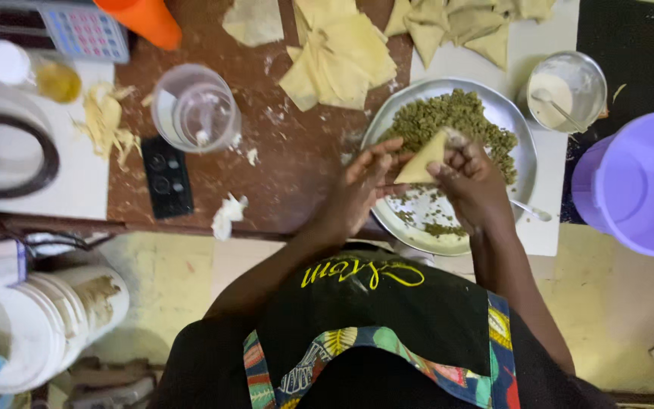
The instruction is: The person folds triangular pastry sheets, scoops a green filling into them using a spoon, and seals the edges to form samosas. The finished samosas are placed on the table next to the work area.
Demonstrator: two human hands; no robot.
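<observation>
over the plate: pastry cone, filling step

over the metal plate [520, 148], holding a pale triangular pastry cone [423, 163] above the heap of green filling [448, 117]. left hand [361, 189] fingers pinched on its lower edge; right hand [471, 178] fingers closed on its top corner. likely mid-fill; next calls for a steady grip and folding shut. folded pieces [463, 23] nearby.

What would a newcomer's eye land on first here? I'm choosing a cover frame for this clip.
First, the two hands, left hand and right hand, pinching a folded pastry triangle over the metal plate of green filling. Next, the purple bucket at the right edge and the pastry sheets stacked above.
</observation>
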